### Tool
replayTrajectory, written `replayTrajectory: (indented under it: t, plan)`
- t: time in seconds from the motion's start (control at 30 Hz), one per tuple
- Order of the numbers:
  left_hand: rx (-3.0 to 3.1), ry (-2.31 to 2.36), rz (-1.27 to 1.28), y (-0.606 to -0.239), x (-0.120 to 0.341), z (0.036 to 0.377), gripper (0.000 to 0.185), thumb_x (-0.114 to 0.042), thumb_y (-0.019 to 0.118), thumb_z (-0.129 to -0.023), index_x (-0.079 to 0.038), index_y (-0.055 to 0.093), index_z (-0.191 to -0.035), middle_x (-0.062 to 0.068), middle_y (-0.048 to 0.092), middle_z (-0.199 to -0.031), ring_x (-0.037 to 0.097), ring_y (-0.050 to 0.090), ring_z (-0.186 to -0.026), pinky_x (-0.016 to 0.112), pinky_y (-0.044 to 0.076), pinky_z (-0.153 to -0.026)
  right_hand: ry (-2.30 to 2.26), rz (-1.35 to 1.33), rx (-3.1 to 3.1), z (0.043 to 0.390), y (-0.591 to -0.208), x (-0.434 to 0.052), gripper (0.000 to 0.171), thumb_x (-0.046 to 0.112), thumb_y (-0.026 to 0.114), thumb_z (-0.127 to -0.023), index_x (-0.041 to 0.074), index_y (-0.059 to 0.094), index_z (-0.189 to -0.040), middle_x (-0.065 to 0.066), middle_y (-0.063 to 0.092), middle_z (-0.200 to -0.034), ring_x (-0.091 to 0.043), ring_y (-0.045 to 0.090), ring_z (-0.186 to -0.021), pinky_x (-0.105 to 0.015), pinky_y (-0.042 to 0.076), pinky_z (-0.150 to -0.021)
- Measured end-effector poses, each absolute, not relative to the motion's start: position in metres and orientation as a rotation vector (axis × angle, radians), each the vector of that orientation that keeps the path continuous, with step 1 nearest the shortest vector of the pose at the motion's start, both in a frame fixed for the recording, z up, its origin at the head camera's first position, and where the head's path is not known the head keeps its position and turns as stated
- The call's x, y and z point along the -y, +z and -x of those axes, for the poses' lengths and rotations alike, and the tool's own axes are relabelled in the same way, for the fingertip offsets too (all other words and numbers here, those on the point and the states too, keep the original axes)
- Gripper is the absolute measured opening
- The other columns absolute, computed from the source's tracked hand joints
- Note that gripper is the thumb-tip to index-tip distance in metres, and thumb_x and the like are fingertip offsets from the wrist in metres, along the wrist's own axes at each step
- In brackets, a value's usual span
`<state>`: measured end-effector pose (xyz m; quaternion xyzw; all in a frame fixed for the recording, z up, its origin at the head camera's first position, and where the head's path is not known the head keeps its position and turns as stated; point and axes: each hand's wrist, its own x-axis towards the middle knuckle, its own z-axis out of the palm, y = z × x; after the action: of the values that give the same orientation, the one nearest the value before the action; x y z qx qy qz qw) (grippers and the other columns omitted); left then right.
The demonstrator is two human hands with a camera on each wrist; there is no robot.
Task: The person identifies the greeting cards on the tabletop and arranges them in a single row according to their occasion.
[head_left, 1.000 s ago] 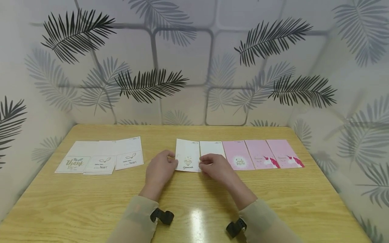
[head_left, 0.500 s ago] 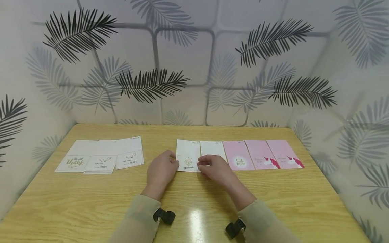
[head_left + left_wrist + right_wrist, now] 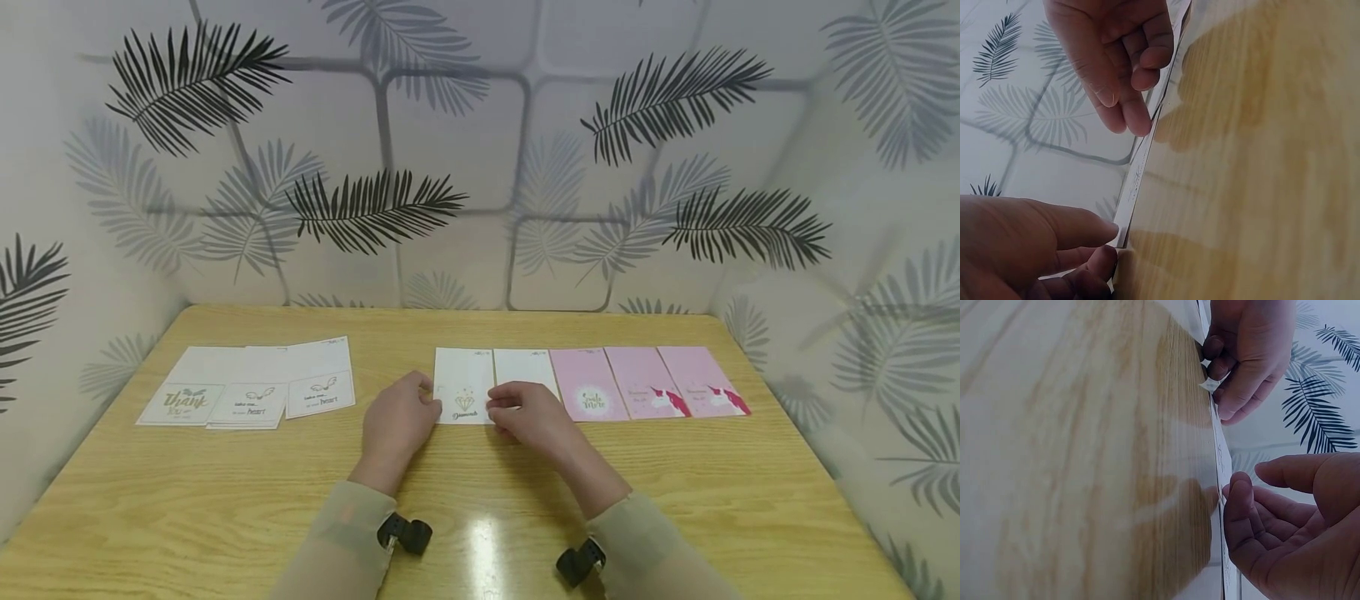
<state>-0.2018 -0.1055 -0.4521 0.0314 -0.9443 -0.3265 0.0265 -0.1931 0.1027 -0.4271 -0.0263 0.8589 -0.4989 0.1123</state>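
Note:
A white greeting card (image 3: 464,387) with a gold diamond print lies on the table between the two hands. The left hand (image 3: 400,417) pinches its left edge between thumb and fingers; in the left wrist view, the thumb (image 3: 1094,230) sits right at the card's end. At the opposite edge is the right hand (image 3: 534,417), fingers bent and fingertips beside the card. Its thumb (image 3: 1279,472) stands apart from the other fingers in the right wrist view. Another white card (image 3: 525,365) lies partly hidden behind the right hand.
Rightward in the same row lie a pink "Smile More" card (image 3: 588,379) and two pink unicorn cards (image 3: 647,379) (image 3: 701,379). Several white cards (image 3: 300,367) overlap at the left of the wooden table (image 3: 247,500). A leaf-patterned wall (image 3: 480,150) stands behind.
The diamond card's far edge has come down and straightened, so it lines up with the neighbouring card. Both hands have barely moved, staying at its sides.

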Motion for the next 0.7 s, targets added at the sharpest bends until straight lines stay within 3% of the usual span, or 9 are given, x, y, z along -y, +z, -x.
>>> replayTrajectory:
  t: [0.2,0.4,0.7]
  plan:
    - [2.919,-0.983,-0.086,-0.4524,0.1061,0.2022,0.029,-0.009,0.072,-0.092,-0.005,0.077,-0.120,0.005,0.078,-0.098,0.024,0.069,-0.083,0.047,0.055,-0.074,-1.455,0.081,-2.528,0.1935,-0.4263,-0.1022,0.030,0.005,0.072,-0.106,-0.003,0.074,-0.135,-0.012,0.077,-0.116,-0.019,0.075,-0.089,-0.036,0.064,-0.081]
    - [2.912,-0.985,-0.078,-0.4505,0.1054,0.2009,0.027,-0.010,0.074,-0.094,-0.005,0.077,-0.120,0.006,0.077,-0.099,0.024,0.068,-0.082,0.046,0.055,-0.073,-1.475,0.082,-2.509,0.1941,-0.4262,-0.1020,0.032,0.006,0.071,-0.106,-0.004,0.073,-0.136,-0.013,0.077,-0.119,-0.020,0.075,-0.092,-0.036,0.064,-0.083]
    - [2.862,-1.131,-0.085,-0.4473,0.1084,0.1997,0.029,-0.013,0.074,-0.098,-0.004,0.076,-0.125,0.009,0.079,-0.107,0.028,0.073,-0.096,0.052,0.057,-0.087,-1.491,0.088,-2.541,0.1944,-0.4266,-0.1002,0.031,0.007,0.072,-0.105,-0.001,0.074,-0.135,-0.011,0.076,-0.119,-0.020,0.075,-0.090,-0.035,0.064,-0.082]
